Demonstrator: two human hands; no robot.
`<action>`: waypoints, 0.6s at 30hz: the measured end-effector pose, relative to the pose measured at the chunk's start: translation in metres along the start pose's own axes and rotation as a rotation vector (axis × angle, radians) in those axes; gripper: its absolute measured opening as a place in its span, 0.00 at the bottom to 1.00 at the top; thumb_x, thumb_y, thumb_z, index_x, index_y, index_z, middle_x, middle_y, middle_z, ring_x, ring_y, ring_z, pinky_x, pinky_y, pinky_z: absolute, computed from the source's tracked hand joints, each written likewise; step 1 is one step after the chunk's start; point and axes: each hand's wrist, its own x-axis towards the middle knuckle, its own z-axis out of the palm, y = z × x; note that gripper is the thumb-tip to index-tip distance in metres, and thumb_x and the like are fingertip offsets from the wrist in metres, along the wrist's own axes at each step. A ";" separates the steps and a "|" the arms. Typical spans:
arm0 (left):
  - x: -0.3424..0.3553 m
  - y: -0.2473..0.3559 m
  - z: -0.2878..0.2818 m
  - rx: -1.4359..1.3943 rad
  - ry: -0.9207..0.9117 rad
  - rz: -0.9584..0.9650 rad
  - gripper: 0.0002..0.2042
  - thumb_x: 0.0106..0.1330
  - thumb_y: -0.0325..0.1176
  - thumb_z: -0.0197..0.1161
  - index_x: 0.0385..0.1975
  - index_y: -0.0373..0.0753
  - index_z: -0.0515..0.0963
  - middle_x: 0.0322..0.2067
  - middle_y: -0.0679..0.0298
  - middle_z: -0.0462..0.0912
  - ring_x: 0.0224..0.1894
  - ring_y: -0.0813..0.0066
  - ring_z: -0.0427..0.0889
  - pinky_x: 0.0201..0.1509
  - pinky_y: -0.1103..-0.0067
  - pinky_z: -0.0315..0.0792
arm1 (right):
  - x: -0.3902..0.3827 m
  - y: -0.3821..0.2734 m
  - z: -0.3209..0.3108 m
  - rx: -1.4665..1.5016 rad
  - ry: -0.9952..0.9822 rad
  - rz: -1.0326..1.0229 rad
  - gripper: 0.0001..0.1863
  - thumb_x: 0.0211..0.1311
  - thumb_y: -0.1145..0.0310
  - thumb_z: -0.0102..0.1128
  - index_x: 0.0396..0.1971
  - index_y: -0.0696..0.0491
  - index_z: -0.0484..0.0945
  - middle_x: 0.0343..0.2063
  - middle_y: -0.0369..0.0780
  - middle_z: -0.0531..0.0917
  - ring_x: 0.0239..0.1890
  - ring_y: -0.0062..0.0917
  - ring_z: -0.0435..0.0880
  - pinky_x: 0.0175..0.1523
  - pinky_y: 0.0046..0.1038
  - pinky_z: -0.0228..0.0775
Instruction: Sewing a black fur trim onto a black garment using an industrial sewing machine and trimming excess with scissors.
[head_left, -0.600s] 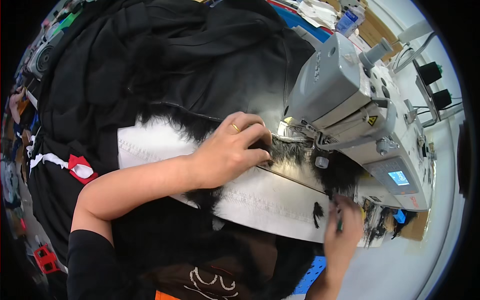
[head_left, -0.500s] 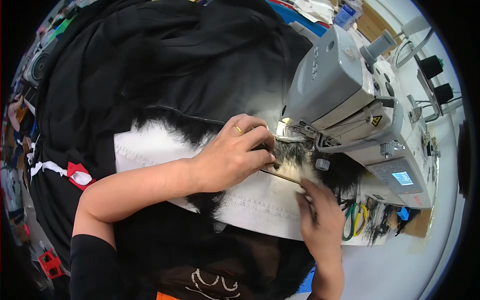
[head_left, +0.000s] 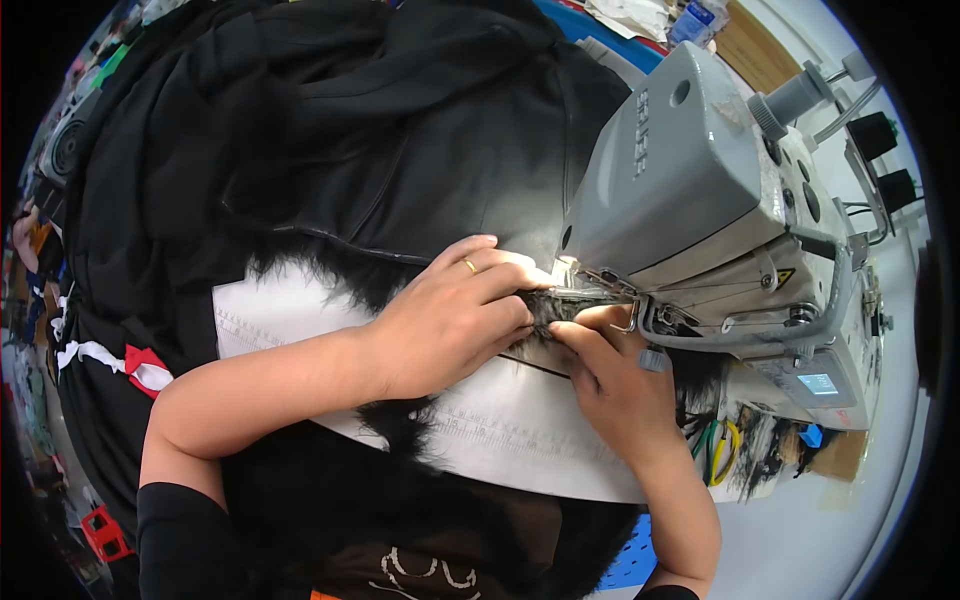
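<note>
Nearest, at the lower edge, dark clothing with a pale print [head_left: 420, 580] is seen, and both bare forearms rise from it toward the middle. Just beyond, a white ruled strip [head_left: 500, 430] lies flat across the work surface from left to right, with tufts of black fur trim [head_left: 400, 425] spilling over its near side. On the strip, the right hand [head_left: 615, 385] is laid palm down, its fingers pressed close together and its fingertips pinching the fur edge right at the foot of the machine. To its left, the left hand [head_left: 450, 320], with a ring on one finger, is pressed onto the same fur edge, its fingers curled and held close together, touching the right hand's fingertips. The fur trim is thus held between both hands, directly under the needle area of the grey sewing machine [head_left: 700, 200], which stands on the right. Near the machine's right end, a small lit screen [head_left: 818, 384] is seen, and below it green and yellow handled tools [head_left: 720, 450] lie on the white table [head_left: 800, 540]. Farther off, a large black garment [head_left: 330, 150] is heaped across the far left. At the far right, dark thread spools [head_left: 880, 160] are seen behind the machine.
</note>
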 end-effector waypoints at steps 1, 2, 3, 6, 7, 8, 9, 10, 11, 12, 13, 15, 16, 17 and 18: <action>0.000 -0.001 0.001 0.002 0.003 0.005 0.07 0.65 0.30 0.72 0.36 0.36 0.83 0.51 0.58 0.81 0.59 0.55 0.79 0.76 0.55 0.66 | 0.000 0.000 -0.001 -0.030 -0.008 0.009 0.14 0.62 0.77 0.72 0.47 0.48 0.86 0.42 0.38 0.86 0.40 0.36 0.87 0.48 0.37 0.79; 0.001 -0.003 0.001 -0.006 0.003 0.007 0.06 0.65 0.30 0.72 0.36 0.36 0.83 0.51 0.58 0.81 0.59 0.56 0.79 0.76 0.55 0.67 | -0.008 0.009 0.005 -0.140 0.020 0.047 0.16 0.65 0.73 0.72 0.52 0.46 0.87 0.46 0.37 0.88 0.44 0.37 0.87 0.53 0.38 0.78; 0.002 -0.003 0.001 -0.007 0.002 0.007 0.06 0.65 0.30 0.72 0.36 0.36 0.83 0.51 0.58 0.81 0.58 0.56 0.80 0.76 0.55 0.67 | -0.015 0.016 0.008 -0.139 0.028 0.044 0.16 0.65 0.73 0.72 0.52 0.46 0.87 0.46 0.37 0.88 0.44 0.37 0.87 0.53 0.38 0.78; 0.003 -0.004 0.000 -0.009 -0.001 0.000 0.05 0.65 0.29 0.71 0.38 0.37 0.84 0.51 0.58 0.81 0.59 0.56 0.79 0.75 0.55 0.68 | -0.024 0.033 0.021 -0.401 0.015 0.033 0.19 0.73 0.65 0.67 0.62 0.41 0.84 0.50 0.38 0.88 0.52 0.39 0.86 0.62 0.41 0.74; 0.004 -0.004 0.000 -0.001 -0.005 0.005 0.05 0.65 0.29 0.71 0.38 0.37 0.84 0.51 0.58 0.81 0.59 0.56 0.79 0.75 0.55 0.68 | -0.023 0.035 0.024 -0.398 0.024 0.034 0.19 0.73 0.65 0.67 0.62 0.41 0.84 0.50 0.38 0.88 0.52 0.39 0.86 0.62 0.41 0.74; 0.006 -0.005 0.000 -0.015 0.008 0.007 0.06 0.64 0.28 0.71 0.38 0.37 0.84 0.50 0.58 0.81 0.59 0.56 0.79 0.74 0.55 0.68 | -0.021 0.037 0.026 -0.406 -0.014 0.046 0.19 0.72 0.66 0.66 0.62 0.41 0.84 0.50 0.37 0.87 0.52 0.38 0.86 0.61 0.41 0.75; 0.007 -0.005 0.000 -0.030 0.022 0.009 0.07 0.62 0.27 0.71 0.38 0.38 0.85 0.50 0.58 0.81 0.59 0.56 0.79 0.73 0.56 0.69 | -0.020 0.039 0.027 -0.415 -0.054 0.058 0.20 0.71 0.67 0.66 0.61 0.41 0.85 0.49 0.37 0.87 0.52 0.38 0.86 0.61 0.41 0.75; 0.008 -0.005 -0.001 -0.025 0.018 0.015 0.07 0.62 0.27 0.71 0.38 0.38 0.85 0.50 0.58 0.81 0.59 0.56 0.79 0.73 0.56 0.69 | -0.019 0.040 0.027 -0.414 -0.045 0.060 0.20 0.71 0.67 0.66 0.61 0.41 0.85 0.49 0.37 0.87 0.52 0.38 0.86 0.61 0.41 0.75; 0.009 -0.004 -0.004 -0.013 -0.006 0.019 0.07 0.61 0.27 0.71 0.39 0.38 0.85 0.51 0.59 0.82 0.59 0.56 0.79 0.72 0.56 0.70 | -0.020 0.042 0.027 -0.265 -0.067 0.084 0.21 0.69 0.69 0.66 0.60 0.41 0.85 0.49 0.37 0.87 0.52 0.38 0.86 0.60 0.41 0.75; 0.008 -0.003 -0.007 0.000 -0.032 0.023 0.08 0.59 0.27 0.71 0.39 0.38 0.85 0.52 0.59 0.82 0.60 0.56 0.79 0.71 0.57 0.70 | -0.019 0.042 0.027 -0.113 -0.087 0.105 0.22 0.66 0.71 0.66 0.60 0.41 0.85 0.49 0.37 0.87 0.52 0.38 0.86 0.60 0.41 0.75; 0.006 -0.001 -0.008 0.007 -0.037 0.029 0.08 0.59 0.27 0.71 0.39 0.38 0.85 0.52 0.59 0.82 0.60 0.56 0.79 0.71 0.57 0.70 | -0.019 0.042 0.026 -0.110 -0.077 0.107 0.22 0.66 0.71 0.66 0.60 0.41 0.85 0.49 0.37 0.87 0.52 0.38 0.86 0.60 0.41 0.75; 0.002 0.002 -0.007 0.051 -0.035 0.058 0.08 0.58 0.26 0.69 0.38 0.39 0.85 0.54 0.60 0.82 0.59 0.58 0.79 0.69 0.60 0.72 | -0.020 0.040 0.025 0.023 -0.123 0.126 0.23 0.61 0.74 0.66 0.57 0.43 0.86 0.47 0.37 0.88 0.50 0.38 0.87 0.59 0.41 0.76; 0.008 0.004 -0.007 0.086 0.027 0.115 0.08 0.56 0.24 0.72 0.35 0.37 0.85 0.43 0.59 0.83 0.48 0.56 0.80 0.61 0.60 0.74 | -0.017 0.038 0.023 0.027 -0.118 0.102 0.23 0.59 0.78 0.63 0.55 0.45 0.86 0.44 0.38 0.88 0.48 0.39 0.87 0.58 0.42 0.77; 0.010 0.002 -0.006 0.089 0.021 0.118 0.08 0.56 0.24 0.72 0.35 0.37 0.85 0.43 0.59 0.83 0.48 0.56 0.80 0.61 0.60 0.74 | -0.017 0.039 0.025 0.031 -0.113 0.105 0.23 0.59 0.78 0.63 0.55 0.45 0.86 0.44 0.38 0.88 0.48 0.39 0.87 0.58 0.42 0.77; 0.012 0.002 -0.006 0.141 0.008 0.144 0.07 0.57 0.27 0.69 0.36 0.37 0.84 0.47 0.60 0.83 0.51 0.58 0.80 0.61 0.62 0.74 | -0.017 0.040 0.026 0.096 -0.068 0.084 0.24 0.58 0.80 0.63 0.54 0.46 0.87 0.44 0.38 0.88 0.48 0.39 0.87 0.58 0.42 0.77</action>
